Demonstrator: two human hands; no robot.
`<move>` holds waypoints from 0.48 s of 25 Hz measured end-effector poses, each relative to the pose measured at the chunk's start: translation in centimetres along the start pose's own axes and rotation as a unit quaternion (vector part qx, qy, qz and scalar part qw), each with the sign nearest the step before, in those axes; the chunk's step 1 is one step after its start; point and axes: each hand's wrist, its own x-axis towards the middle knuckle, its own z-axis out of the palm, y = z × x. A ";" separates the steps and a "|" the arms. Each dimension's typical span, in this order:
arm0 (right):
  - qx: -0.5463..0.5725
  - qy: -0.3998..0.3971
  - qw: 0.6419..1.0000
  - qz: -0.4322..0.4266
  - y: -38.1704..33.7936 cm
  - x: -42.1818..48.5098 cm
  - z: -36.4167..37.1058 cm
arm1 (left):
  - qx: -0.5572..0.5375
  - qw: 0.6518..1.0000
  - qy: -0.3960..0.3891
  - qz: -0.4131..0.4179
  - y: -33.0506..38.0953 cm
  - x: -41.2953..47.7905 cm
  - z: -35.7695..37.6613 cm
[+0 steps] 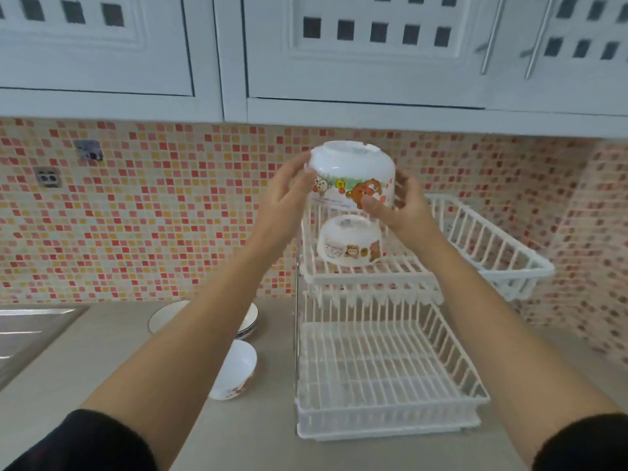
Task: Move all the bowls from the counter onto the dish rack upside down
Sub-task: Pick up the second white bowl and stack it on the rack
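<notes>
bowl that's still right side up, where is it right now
In the head view, that bowl sits on the counter at lower centre-left, just left of the dish rack and in front of stacked plates.

No legible text

The white plastic bowl with bear cartoons (351,178) carried faint printed lines, too blurred to be read.

Cartoon-printed white bowl (351,175) inverted above rack's (373,277) inverted bowl (350,241).

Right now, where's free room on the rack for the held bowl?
Top shelf: one upside-down bowl sits left; bare slats to its right. Bottom shelf bare. Counter left of rack is crowded with a bowl and plates.
</notes>
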 end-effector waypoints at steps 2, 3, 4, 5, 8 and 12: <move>-0.067 -0.019 0.997 0.015 1.9 1.4 -2.6 | 0.062 0.997 -0.012 -0.040 -0.4 1.0 2.7; -0.105 -0.036 0.994 0.022 2.8 2.1 -3.5 | 0.083 0.994 -0.017 -0.063 -0.9 1.5 3.8; -0.143 -0.058 0.988 0.030 3.6 2.7 -4.1 | 0.095 0.991 -0.023 -0.087 -1.3 1.9 4.8; -0.171 -0.084 0.981 0.038 4.4 3.4 -4.3 | 0.100 0.988 -0.029 -0.112 -1.8 2.3 5.5; -0.201 -0.167 0.963 0.062 6.5 4.8 -3.9 | 0.124 0.975 -0.045 -0.179 -3.5 3.1 6.6; -0.225 -0.234 0.941 0.093 8.4 6.2 -3.3 | 0.183 0.957 -0.060 -0.217 -5.3 3.7 7.3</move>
